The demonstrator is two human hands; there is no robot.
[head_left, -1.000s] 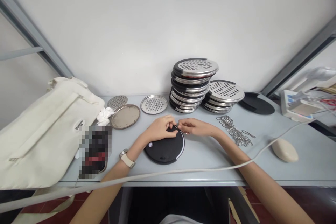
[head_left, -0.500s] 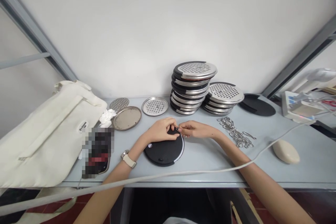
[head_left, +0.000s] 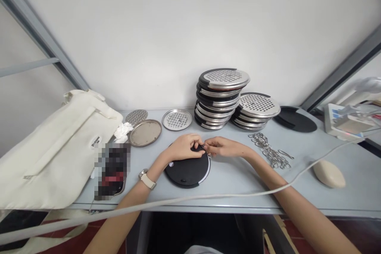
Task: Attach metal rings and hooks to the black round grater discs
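A round grater (head_left: 187, 171) lies on the table with its black cover up and a pale metal edge showing at the right. Over its far edge, my left hand (head_left: 185, 147) has thumb and fingers closed on the rim. My right hand (head_left: 222, 147) meets it there, its fingers pinching a small metal clip (head_left: 210, 154) at the rim. Most of the clip is hidden by my fingers. Right of my right hand lies a pile of metal clips (head_left: 269, 151).
Behind stand a tall stack of graters (head_left: 218, 103) and a lower stack (head_left: 256, 109). Black covers (head_left: 294, 120) lie farther right. Loose metal discs (head_left: 145, 133) are at the left, near a white bag (head_left: 59, 151). A cable (head_left: 232, 195) crosses in front, near a beige mouse-shaped object (head_left: 329, 174).
The view has shifted slightly. Both hands stay at the grater's far edge, and the fingertips of the two hands have drawn a little closer around the clip.
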